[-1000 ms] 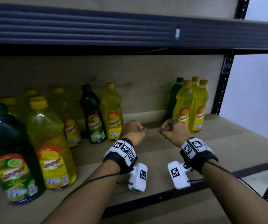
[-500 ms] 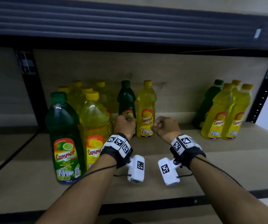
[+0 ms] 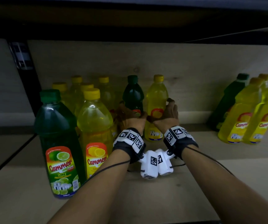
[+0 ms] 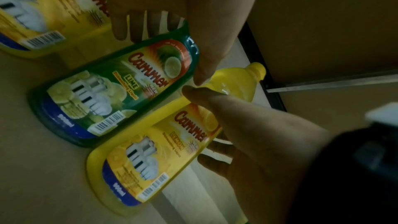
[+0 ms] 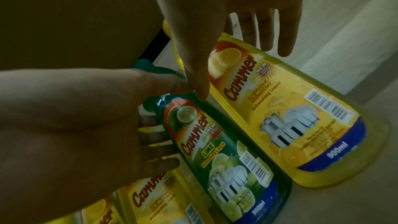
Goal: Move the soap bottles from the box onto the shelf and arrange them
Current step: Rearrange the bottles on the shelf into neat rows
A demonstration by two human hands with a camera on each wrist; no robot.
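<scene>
Dim shelf (image 3: 146,191) – rear yellow btls half-hidden; left hand (image 3: 131,118) grips green bottle (image 3: 133,96), right hand (image 3: 165,114) yellow bottle (image 3: 156,97).

black wristbands (image 3: 126,147), tagged white camera modules (image 3: 151,164)

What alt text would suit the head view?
Two hands reach to the back of a wooden shelf: the left hand wraps a dark green lime soap bottle, the right hand a yellow lemon soap bottle. More green and yellow bottles stand either side.
</scene>
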